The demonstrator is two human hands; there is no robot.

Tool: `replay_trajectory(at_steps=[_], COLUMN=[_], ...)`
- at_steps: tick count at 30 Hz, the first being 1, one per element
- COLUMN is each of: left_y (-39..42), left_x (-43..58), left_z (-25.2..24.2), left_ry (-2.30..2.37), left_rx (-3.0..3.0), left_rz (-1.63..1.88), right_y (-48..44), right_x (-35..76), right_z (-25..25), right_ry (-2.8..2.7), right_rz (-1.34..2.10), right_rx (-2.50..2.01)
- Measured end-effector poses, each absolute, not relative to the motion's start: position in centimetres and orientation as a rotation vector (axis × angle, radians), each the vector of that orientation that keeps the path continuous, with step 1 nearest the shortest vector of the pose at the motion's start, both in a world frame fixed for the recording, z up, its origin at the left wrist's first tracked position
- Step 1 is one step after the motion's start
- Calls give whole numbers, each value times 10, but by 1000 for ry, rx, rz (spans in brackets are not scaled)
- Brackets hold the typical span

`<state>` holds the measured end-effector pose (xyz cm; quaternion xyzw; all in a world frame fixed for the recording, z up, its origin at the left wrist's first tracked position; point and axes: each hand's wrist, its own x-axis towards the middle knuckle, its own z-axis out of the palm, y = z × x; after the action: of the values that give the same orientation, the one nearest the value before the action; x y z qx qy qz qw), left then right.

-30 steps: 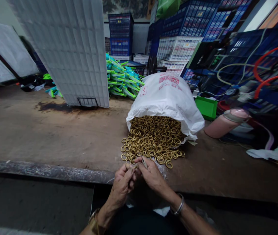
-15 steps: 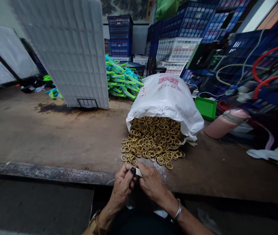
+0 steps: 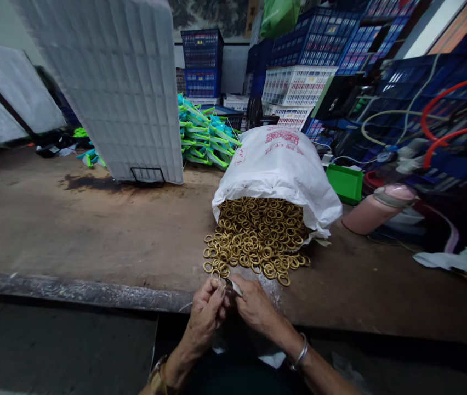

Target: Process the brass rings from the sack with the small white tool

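Rings [image 3: 254,248], near table edge [image 3: 94,291] (room leftward)

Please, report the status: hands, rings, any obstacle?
Right hand gripping small tool; left hand pinched shut, contents unclear. Brass-coloured rings spilled from white sack. No obstacle visible between hands and rings.

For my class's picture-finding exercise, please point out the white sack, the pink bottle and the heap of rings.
White sack [image 3: 277,162]: head view, on the middle of its upper side.
Pink bottle [image 3: 368,213]: head view, on the middle of its body.
Heap of rings [image 3: 258,237]: head view, on rings near its middle.
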<state>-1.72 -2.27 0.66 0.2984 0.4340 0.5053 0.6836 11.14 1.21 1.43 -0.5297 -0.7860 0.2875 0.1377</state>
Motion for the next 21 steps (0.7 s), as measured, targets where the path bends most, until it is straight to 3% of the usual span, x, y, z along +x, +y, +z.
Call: replay_trajectory(at_steps=[6, 21], left_y=[-19, -16], left_x=[-22, -39], left_z=[14, 7], left_ry=[904, 650], left_rx=[459, 293], left_rz=[1136, 1126], right_y=[30, 73], right_x=[114, 85], right_z=[3, 6], right_ry=[-2190, -2292], right_rz=[541, 263], right_rx=[-1693, -1739])
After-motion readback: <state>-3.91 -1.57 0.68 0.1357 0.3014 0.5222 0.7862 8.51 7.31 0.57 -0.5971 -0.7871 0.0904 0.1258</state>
